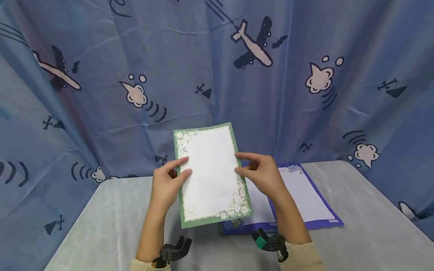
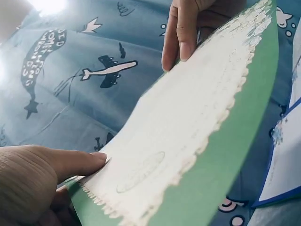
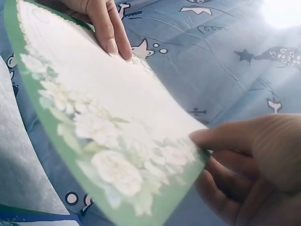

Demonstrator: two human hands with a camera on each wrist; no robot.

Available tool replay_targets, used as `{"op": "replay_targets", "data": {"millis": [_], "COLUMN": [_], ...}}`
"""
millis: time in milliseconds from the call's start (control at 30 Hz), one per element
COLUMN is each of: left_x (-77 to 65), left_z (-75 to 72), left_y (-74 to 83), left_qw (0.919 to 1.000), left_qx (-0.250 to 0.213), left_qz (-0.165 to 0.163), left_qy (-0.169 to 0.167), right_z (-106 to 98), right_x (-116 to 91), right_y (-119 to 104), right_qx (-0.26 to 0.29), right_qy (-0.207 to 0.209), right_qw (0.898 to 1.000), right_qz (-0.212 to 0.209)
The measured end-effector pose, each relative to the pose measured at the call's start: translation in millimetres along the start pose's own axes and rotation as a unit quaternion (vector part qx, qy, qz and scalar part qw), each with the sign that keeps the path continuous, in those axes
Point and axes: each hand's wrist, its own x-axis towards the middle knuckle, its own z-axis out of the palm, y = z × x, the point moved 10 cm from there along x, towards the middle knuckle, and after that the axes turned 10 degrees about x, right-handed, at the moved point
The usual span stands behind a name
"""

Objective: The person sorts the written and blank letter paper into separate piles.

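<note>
A sheet of stationery paper [image 1: 210, 173] with a green edge and a white floral border is held up off the table, slightly tilted. My left hand [image 1: 167, 184] pinches its left edge, the thumb [image 2: 89, 162] lying on the white face. On the opposite edge my right hand [image 1: 262, 173] pinches the paper between thumb and fingers. In the right wrist view, the right thumb [image 3: 207, 136] presses the front near the printed flowers [image 3: 117, 172], with the other fingers behind. The sheet bows a little in both wrist views.
Blue-purple bordered sheets [image 1: 308, 195] with white middles lie on the grey table [image 1: 129, 218], partly under the right forearm and behind the green sheet. A blue curtain [image 1: 190, 75] printed with airplanes hangs behind the table. Each wrist wears a dark strapped mount [image 1: 173, 250].
</note>
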Motion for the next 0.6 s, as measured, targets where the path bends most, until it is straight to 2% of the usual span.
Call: {"op": "replay_targets", "data": {"millis": [167, 333, 467, 600], "left_x": [0.9, 3.9, 6.8, 9.5], "left_z": [1.7, -1.2, -2.8, 1.5], "left_y": [-5.2, -12.0, -24.4, -40.1], "left_qw": [0.9994, 0.9983, 0.9973, 0.9950], "left_qx": [0.024, 0.051, 0.061, 0.070], "left_qz": [-0.019, -0.020, -0.035, -0.059], "left_qy": [-0.015, -0.016, -0.021, -0.039], "right_z": [9, 26, 33, 37], "right_x": [1, 5, 7, 8], "right_y": [5, 9, 18, 29], "right_qx": [-0.002, -0.003, -0.022, -0.061], "right_qy": [0.003, 0.001, 0.008, 0.016], "right_qw": [1.000, 1.000, 0.999, 0.997], "right_qz": [0.009, 0.007, 0.022, 0.036]}}
